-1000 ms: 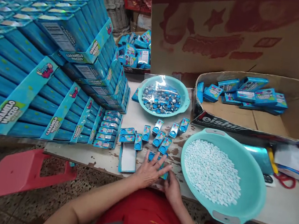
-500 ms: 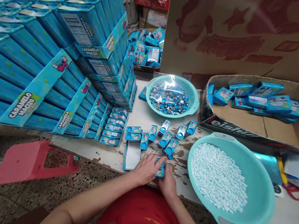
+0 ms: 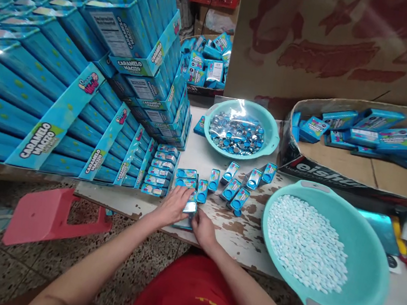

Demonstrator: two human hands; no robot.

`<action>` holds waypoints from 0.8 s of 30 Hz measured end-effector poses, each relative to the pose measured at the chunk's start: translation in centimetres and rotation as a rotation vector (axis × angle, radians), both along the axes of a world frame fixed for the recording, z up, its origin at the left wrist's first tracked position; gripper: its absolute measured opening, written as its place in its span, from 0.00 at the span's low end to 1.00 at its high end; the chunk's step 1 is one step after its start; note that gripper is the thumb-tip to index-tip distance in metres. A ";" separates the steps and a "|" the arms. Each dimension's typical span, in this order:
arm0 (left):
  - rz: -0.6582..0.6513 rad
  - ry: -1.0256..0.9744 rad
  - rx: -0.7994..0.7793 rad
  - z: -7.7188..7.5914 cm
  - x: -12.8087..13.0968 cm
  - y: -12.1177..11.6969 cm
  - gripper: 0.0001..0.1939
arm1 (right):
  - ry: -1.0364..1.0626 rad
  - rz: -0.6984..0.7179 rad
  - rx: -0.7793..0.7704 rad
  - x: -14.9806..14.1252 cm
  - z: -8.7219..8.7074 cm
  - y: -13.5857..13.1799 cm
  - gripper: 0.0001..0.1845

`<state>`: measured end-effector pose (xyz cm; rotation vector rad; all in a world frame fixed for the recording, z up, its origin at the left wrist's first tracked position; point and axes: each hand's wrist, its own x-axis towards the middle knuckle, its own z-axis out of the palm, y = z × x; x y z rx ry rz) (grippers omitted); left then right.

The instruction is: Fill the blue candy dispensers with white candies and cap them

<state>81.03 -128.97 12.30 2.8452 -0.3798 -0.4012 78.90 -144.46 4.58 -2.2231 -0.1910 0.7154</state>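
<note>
My left hand (image 3: 172,205) curls over small blue candy boxes (image 3: 190,205) at the table's front, its fingers on their upper side. From the other side my right hand (image 3: 204,229) presses its closed fingertips against the same boxes. Both hands are over a shallow blue display tray (image 3: 181,227), mostly hidden beneath them. At the tray's far end stand two candy boxes with round blue caps (image 3: 186,173). Several more capped boxes (image 3: 230,188) stand upright just to the right, and a loose blue cap (image 3: 237,213) lies by the nearest one.
Filled display trays (image 3: 70,103) rise in a tall stack at left. A turquoise basin of caps (image 3: 264,153) stands behind, and a larger basin of pale candies (image 3: 367,281) at right. A carton (image 3: 299,171) holds more blue boxes. A red stool (image 3: 39,215) is below left.
Both hands have moved left with the candy boxes, from the table right of the tray to over the tray. The view has shifted slightly.
</note>
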 end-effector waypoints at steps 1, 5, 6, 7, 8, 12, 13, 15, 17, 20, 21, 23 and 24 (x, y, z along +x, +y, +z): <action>-0.006 -0.007 0.001 -0.2 0.2 -0.1 0.40 | 0.003 0.011 -0.013 0.1 0.2 -0.1 0.19; -0.004 -0.069 0.071 -1.1 -0.3 -0.1 0.38 | 0.009 0.048 -0.054 0.0 0.7 -0.1 0.23; 0.017 -0.104 0.120 -1.3 -0.7 0.0 0.36 | 0.010 0.058 -0.059 0.0 0.8 0.1 0.23; 0.050 -0.141 0.176 -1.4 -1.1 0.0 0.35 | 0.010 0.067 -0.065 -0.1 0.8 0.2 0.24; 0.085 -0.179 0.230 -1.4 -1.5 0.1 0.34 | 0.009 0.076 -0.069 -0.2 0.9 0.3 0.24; 0.118 -0.299 0.273 -0.2 -1.9 -0.9 0.35 | -0.009 0.113 -0.082 -0.1 2.4 -1.0 0.17; 0.097 -0.322 0.247 0.3 -1.6 -1.5 0.36 | -0.031 0.115 -0.084 0.3 3.2 -1.7 0.17; 0.059 -0.319 0.203 0.9 -0.6 -2.7 0.42 | -0.110 0.088 -0.107 2.1 5.2 -3.2 0.20; 0.025 -0.251 0.196 1.0 0.8 -3.9 0.48 | -0.235 0.078 -0.208 5.0 7.4 -4.3 0.27; 0.040 -0.133 0.217 0.2 2.6 -4.9 0.47 | -0.417 0.359 -0.471 10.2 9.5 -4.1 0.42; 0.049 -0.110 0.218 -0.1 3.0 -4.9 0.45 | -0.431 0.423 -0.506 11.7 9.8 -3.6 0.41; 0.067 -0.081 0.210 -0.4 3.2 -4.8 0.42 | -0.429 0.477 -0.524 13.5 9.7 -2.5 0.36; 0.073 -0.069 0.204 -0.4 3.2 -4.7 0.42 | -0.433 0.486 -0.533 13.9 9.5 -2.0 0.33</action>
